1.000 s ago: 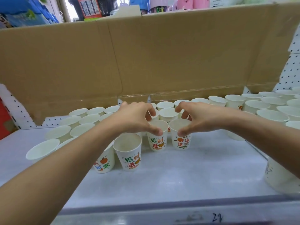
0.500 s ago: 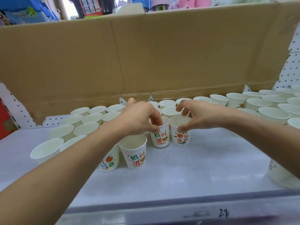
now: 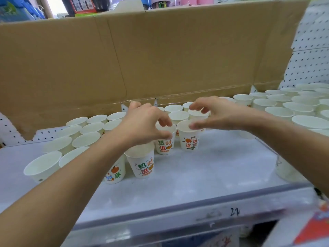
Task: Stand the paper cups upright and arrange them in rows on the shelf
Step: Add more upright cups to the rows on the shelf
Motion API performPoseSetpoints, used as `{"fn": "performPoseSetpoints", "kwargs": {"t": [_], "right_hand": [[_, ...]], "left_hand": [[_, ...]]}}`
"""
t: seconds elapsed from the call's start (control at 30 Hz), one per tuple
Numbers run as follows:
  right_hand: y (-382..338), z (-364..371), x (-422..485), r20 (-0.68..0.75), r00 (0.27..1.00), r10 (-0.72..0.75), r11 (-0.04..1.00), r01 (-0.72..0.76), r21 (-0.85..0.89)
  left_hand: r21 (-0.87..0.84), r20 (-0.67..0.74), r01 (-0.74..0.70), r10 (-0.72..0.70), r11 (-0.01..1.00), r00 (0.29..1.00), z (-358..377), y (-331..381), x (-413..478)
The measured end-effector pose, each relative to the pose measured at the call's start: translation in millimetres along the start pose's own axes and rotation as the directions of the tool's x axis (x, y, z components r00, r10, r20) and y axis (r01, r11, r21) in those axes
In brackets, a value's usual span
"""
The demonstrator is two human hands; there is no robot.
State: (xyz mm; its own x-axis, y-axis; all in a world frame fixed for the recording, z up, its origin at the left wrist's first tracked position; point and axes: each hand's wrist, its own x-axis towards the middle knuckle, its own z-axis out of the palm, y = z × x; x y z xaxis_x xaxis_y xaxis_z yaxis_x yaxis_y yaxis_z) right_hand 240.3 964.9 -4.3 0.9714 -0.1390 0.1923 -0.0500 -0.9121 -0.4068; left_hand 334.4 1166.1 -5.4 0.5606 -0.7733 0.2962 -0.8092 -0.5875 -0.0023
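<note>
though well along, not yet finished: white paper cups [image 3: 87, 139] upright in rows just before the brown cardboard wall [image 3: 160, 59], on the white shelf [image 3: 195, 175]. left hand [image 3: 146, 125] pinching the rim of a green-and-red printed cup [image 3: 164, 147]; right hand [image 3: 219, 113] half open, thumb on the orange-printed cup [image 3: 189, 143] beside it. front rows, farthest from the wall, left to fill.

cup [image 3: 284, 171] at right: partly hidden by right forearm [image 3: 293, 145], print unreadable. far-right cups [image 3: 323, 113]: cut off by edge. red object [image 3: 313, 227], bottom-right corner: blurred, cut off. shelf-front label [image 3: 219, 237]: blurred.
</note>
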Motion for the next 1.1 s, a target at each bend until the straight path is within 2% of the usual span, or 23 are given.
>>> {"fn": "performPoseSetpoints", "kwargs": {"t": [0.13,0.27,0.37,0.47,0.57,0.73,0.93,1.1], "right_hand": [[11.8,-40.4,-47.7,-0.160,0.987,-0.021,0.988,0.045,0.148],[42.5,-65.2,-106.1,-0.354,0.934,0.049,0.955,0.060,0.290],[69.3,-66.9,-141.7,-0.448,0.888,0.102,0.964,0.022,0.265],[98.1,-62.7,-171.5,-0.501,0.851,0.160,0.976,-0.059,0.210],[121.1,-56.5,-186.6,-0.485,0.850,0.207,0.978,-0.186,0.092],[136.9,-52.7,-183.8,-0.366,0.897,0.246,0.953,-0.293,-0.079],[140.6,-57.2,-172.4,-0.287,0.909,0.302,0.938,-0.337,-0.082],[138.6,-56.9,-161.7,-0.240,0.915,0.324,0.930,-0.355,-0.099]], "left_hand": [[-0.318,-0.126,-0.059,0.019,0.946,0.992,-3.7,43.2,-20.3],[-0.566,-0.103,-0.162,0.126,0.808,0.987,17.2,107.0,-25.7],[-0.661,-0.089,-0.185,0.168,0.727,0.982,42.2,155.7,-17.8],[-0.734,-0.089,-0.161,0.141,0.660,0.986,61.5,198.4,-7.6],[-0.725,-0.125,-0.139,0.070,0.675,0.990,72.0,229.4,5.3],[-0.597,-0.167,-0.077,-0.029,0.798,0.986,73.8,249.4,16.7],[-0.624,-0.083,0.021,-0.092,0.781,0.992,62.7,225.5,8.1],[-0.578,0.008,0.142,-0.168,0.804,0.986,47.5,170.8,-13.2]]}}
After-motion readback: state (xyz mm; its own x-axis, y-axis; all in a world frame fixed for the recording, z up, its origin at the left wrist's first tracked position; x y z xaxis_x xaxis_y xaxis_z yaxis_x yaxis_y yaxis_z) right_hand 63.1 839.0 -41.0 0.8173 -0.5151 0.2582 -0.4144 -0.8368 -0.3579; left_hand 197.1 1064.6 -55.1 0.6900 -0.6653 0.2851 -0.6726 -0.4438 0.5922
